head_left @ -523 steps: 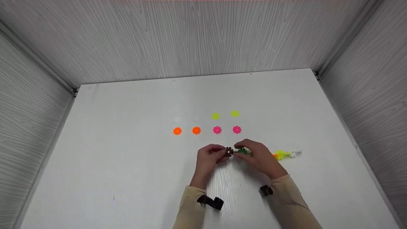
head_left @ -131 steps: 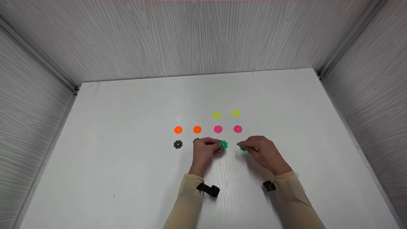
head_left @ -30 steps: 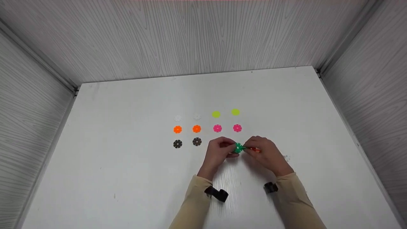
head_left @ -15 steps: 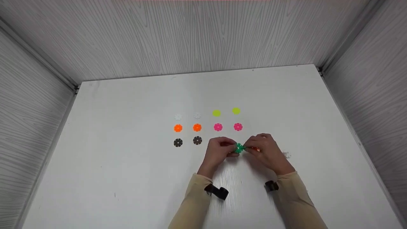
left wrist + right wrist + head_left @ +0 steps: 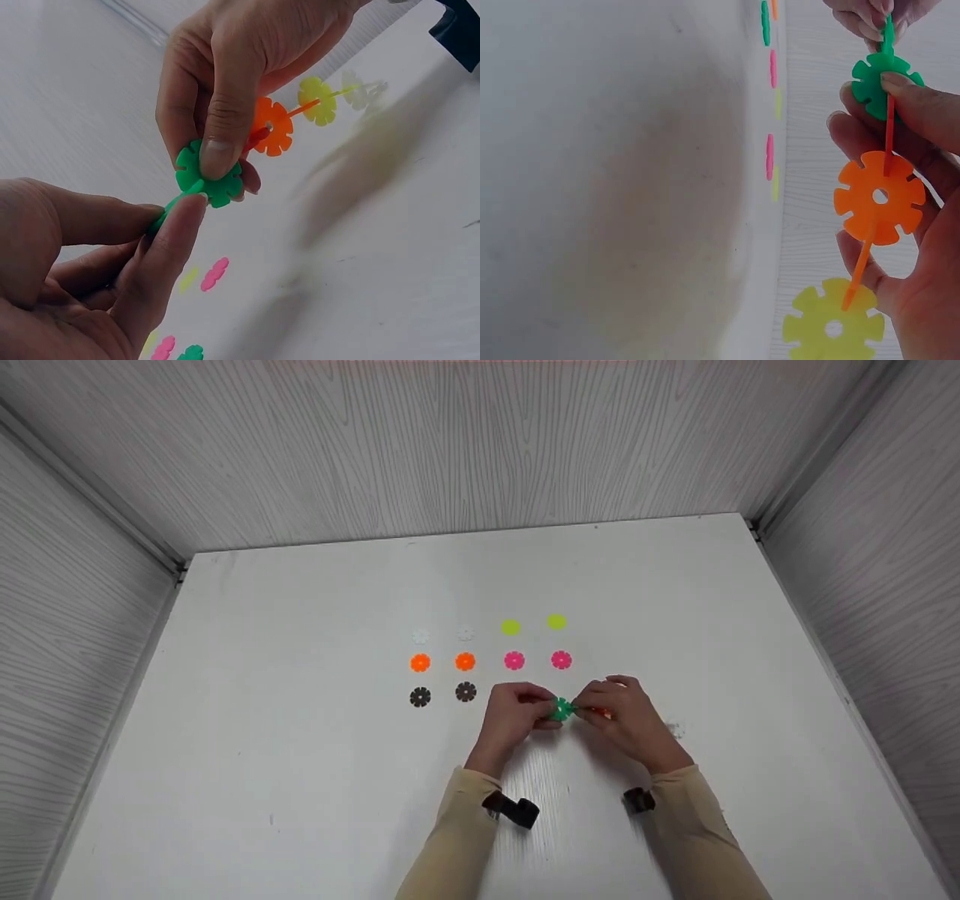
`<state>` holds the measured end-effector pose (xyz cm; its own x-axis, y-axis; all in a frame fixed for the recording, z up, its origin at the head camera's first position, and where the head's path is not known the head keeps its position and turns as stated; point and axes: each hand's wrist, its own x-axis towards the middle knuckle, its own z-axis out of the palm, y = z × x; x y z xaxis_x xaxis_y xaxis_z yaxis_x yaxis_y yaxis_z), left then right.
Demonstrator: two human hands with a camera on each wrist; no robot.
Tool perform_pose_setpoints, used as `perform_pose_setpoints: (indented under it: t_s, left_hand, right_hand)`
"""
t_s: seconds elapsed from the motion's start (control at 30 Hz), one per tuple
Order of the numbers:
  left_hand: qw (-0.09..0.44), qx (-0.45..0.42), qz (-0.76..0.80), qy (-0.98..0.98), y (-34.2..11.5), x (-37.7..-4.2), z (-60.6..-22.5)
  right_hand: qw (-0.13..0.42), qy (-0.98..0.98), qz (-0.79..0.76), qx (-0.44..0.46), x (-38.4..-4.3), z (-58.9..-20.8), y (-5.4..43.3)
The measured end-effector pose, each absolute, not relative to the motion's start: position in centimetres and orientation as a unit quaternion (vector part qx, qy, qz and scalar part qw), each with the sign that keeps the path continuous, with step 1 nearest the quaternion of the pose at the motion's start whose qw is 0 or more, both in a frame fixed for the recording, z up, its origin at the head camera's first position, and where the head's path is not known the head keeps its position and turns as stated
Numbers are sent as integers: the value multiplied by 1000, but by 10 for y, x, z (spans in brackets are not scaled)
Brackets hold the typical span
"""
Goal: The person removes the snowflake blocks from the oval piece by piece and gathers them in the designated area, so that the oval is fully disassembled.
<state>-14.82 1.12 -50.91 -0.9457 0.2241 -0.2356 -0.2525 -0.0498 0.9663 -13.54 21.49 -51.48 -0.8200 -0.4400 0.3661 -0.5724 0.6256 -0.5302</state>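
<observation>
My left hand (image 5: pixel 514 724) pinches the rim of a green notched disc (image 5: pixel 562 709) between thumb and fingers. That disc is slotted edge-on into a second green notched disc (image 5: pixel 874 79), which my right hand (image 5: pixel 630 724) pinches under its thumb. From there a linked chain runs past the right palm: a red disc (image 5: pixel 889 135) seen edge-on, an orange disc (image 5: pixel 880 199), another orange one edge-on, then a yellow disc (image 5: pixel 832 322). In the left wrist view a pale clear disc (image 5: pixel 361 91) hangs near the chain's far end. Both hands are above the tabletop.
Loose discs lie in rows on the white table (image 5: pixel 262 697): clear (image 5: pixel 420 637), yellow-green (image 5: pixel 511 627), orange (image 5: pixel 465 661), pink (image 5: pixel 514 660) and dark brown (image 5: pixel 466 691). A loose green disc (image 5: pixel 192 352) lies below the left hand. Grey wood-grain walls (image 5: pixel 480 450) enclose the table.
Earliest, my left hand held a brown disc; two brown ones now lie on the table. A green disc has since been set down. During the last second both hands stay almost still.
</observation>
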Motion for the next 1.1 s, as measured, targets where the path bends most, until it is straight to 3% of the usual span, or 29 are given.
perform_pose_setpoints:
  t_s: [0.4, 0.77, 1.1]
  left_hand:
    - [104, -10, 757, 645, 22, -142, -512]
    - [153, -25, 758, 633, 16, -148, -513]
    - [80, -20, 772, 631, 25, -142, -513]
  right_hand:
    - [146, -899, 304, 278, -138, -516, 217]
    - [117, -904, 300, 281, -137, -511, 216]
    - [193, -896, 288, 278, -139, -514, 212]
